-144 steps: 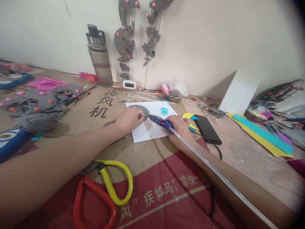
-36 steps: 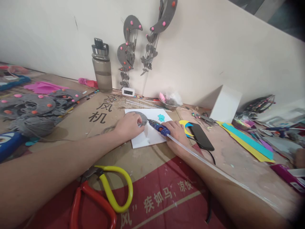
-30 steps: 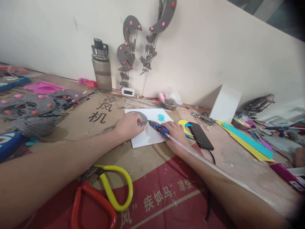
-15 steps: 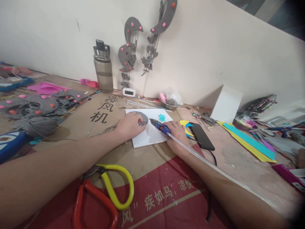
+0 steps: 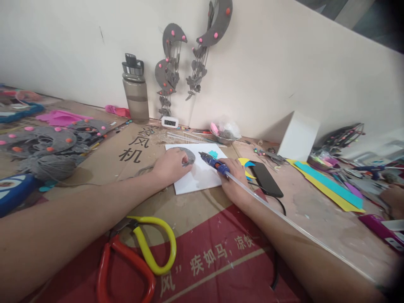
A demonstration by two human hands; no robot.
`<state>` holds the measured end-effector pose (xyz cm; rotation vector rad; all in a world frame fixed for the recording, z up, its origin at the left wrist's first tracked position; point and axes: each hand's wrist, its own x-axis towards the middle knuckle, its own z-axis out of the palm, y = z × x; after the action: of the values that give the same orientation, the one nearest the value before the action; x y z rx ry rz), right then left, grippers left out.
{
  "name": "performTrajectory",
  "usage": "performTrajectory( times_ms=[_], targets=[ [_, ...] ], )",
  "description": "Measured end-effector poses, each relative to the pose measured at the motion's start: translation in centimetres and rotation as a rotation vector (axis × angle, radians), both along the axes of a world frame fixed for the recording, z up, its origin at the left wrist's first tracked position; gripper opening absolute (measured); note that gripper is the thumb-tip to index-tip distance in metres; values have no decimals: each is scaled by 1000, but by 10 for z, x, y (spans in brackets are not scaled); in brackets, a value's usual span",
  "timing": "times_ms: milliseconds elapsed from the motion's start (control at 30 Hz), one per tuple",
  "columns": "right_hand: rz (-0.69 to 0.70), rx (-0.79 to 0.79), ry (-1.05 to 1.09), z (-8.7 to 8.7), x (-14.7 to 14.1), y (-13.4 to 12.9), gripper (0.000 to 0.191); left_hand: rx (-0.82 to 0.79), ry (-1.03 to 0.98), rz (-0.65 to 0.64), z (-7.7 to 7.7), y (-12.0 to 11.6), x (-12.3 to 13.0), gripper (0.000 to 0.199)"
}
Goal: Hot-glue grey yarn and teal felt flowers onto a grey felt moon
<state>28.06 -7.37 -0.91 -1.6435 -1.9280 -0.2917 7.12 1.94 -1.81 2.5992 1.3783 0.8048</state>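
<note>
My left hand point(image 5: 172, 166) is closed at the left of a white sheet point(image 5: 192, 181), fingers and thumb on a grey rounded piece point(image 5: 190, 156) that it partly covers. Grey yarn point(image 5: 144, 170) trails left from beside that hand. In my right hand point(image 5: 235, 179) is a blue hot glue gun point(image 5: 216, 162), its dark nozzle pointing left, a short gap from the grey piece. A long clear glue stick point(image 5: 268, 205) runs back from the gun over my right forearm. Small turquoise paper cutouts point(image 5: 213, 154) lie on the sheet beyond the nozzle.
Red-and-yellow-handled scissors point(image 5: 151, 248) lie nearest me on the cardboard point(image 5: 202, 227). A black phone point(image 5: 267, 180) is right of my hand, with a cable. A water bottle point(image 5: 136, 92) stands by the wall. A grey yarn ball point(image 5: 52, 165) is left. Another person's hand point(image 5: 393, 200) shows far right.
The glue gun's nozzle has shifted slightly right and away from the grey piece, and my right hand has turned a little. My left hand stays on the piece. The view has shifted slightly.
</note>
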Motion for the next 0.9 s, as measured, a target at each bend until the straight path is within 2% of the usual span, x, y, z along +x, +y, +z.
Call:
performTrajectory(
  times_ms=[67,200,300,433,533,633,767,900],
  targets=[
    [0,37,120,-3,2,1,30,37,60,-1,4,-4,0,24],
    [-39,34,276,-10,8,3,32,245,258,-55,14,-13,-2,28],
    [-57,12,305,-13,11,4,34,340,366,-110,21,-18,-3,29],
    [-49,21,296,-13,11,3,30,389,405,-145,25,-17,-5,30],
    [-30,23,293,-13,10,2,29,383,412,-167,26,-14,-7,29],
    [-27,25,291,-13,10,1,28,287,394,-161,25,-10,-7,28],
    [-19,34,277,-14,10,1,29,107,378,-53,27,-8,-5,28],
    [-13,30,268,-14,9,0,26,116,399,10,28,-7,-4,28]
  ],
)
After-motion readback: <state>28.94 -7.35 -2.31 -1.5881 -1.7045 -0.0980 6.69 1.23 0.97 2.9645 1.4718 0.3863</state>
